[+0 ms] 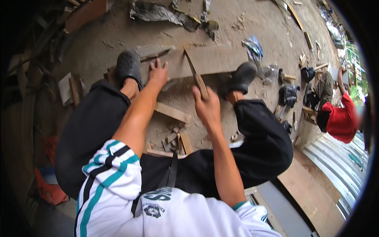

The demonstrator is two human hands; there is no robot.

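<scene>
A wide pale wooden board [225, 58] lies across in front of me, between my two dark clogs. My right hand [208, 106] is closed round the wooden handle of a handsaw [200, 83]. Its dark, narrow blade slants away over the board, with the tip near the far edge. To the left, my left hand [158, 75] rests on the board near its near edge, fingers spread. A dark, rough strip [157, 55] lies just beyond those fingertips. My left clog [128, 66] is by the board's left end, my right clog [242, 77] by its right end.
Under my legs lie a short plank [173, 112] and several wood offcuts [173, 136]. Crumpled grey sheeting [158, 12] is on the dirt floor beyond the board. Blue plastic [253, 46] and black bags [289, 94] lie right. A person in red [342, 118] sits farther right.
</scene>
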